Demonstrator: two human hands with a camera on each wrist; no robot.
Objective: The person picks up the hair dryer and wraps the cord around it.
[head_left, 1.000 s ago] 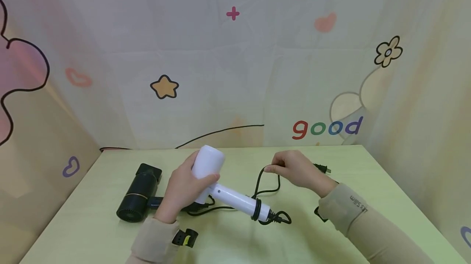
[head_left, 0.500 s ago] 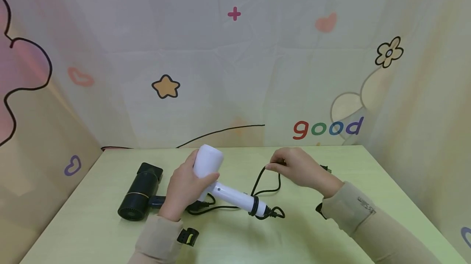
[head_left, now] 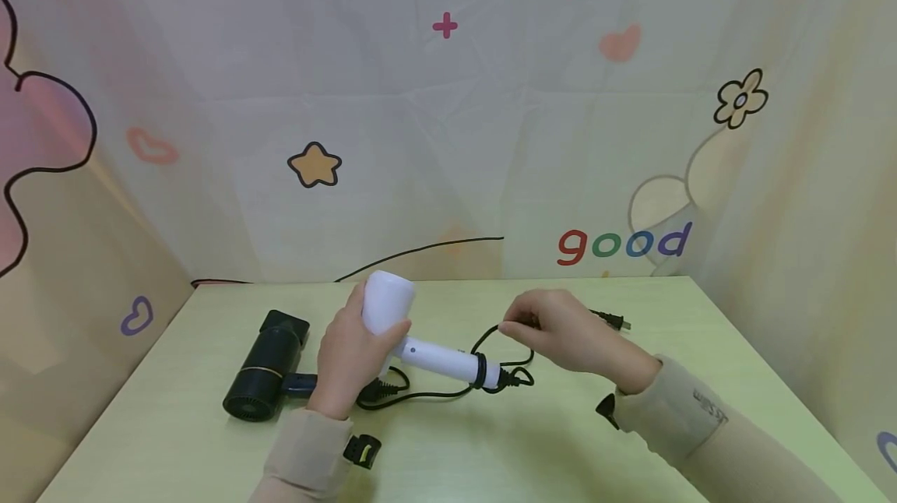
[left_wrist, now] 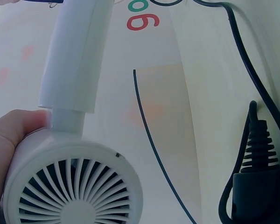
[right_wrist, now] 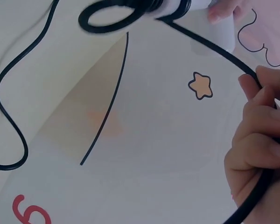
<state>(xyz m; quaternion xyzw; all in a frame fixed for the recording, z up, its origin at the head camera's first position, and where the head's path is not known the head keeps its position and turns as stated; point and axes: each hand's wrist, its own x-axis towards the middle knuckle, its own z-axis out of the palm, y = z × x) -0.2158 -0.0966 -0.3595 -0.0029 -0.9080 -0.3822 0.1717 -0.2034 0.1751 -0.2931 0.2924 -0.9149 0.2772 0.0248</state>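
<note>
My left hand [head_left: 353,351] grips a white hair dryer [head_left: 448,361] round its barrel, above the table. The dryer's handle slants down to the right, with black cord wound near its end. In the left wrist view the slatted rear grille [left_wrist: 79,186] faces the camera. My right hand [head_left: 564,332] holds a black cord [right_wrist: 214,49] between thumb and curled fingers; in the right wrist view it runs taut from the wound handle end into the fingers. A black hair dryer [head_left: 266,371] lies on the table left of my left hand, its handle partly hidden.
A two-pin plug [head_left: 615,321] lies beyond my right wrist; which dryer it belongs to I cannot tell. Another length of black cord [head_left: 420,395] curves across the pale table [head_left: 462,456] below the white dryer. A printed curtain [head_left: 420,137] rises behind the table.
The white dryer has shifted slightly left, its handle end swinging up and left. My right hand rose slightly, then came lower and a little left, still holding the cord. The black dryer stays put.
</note>
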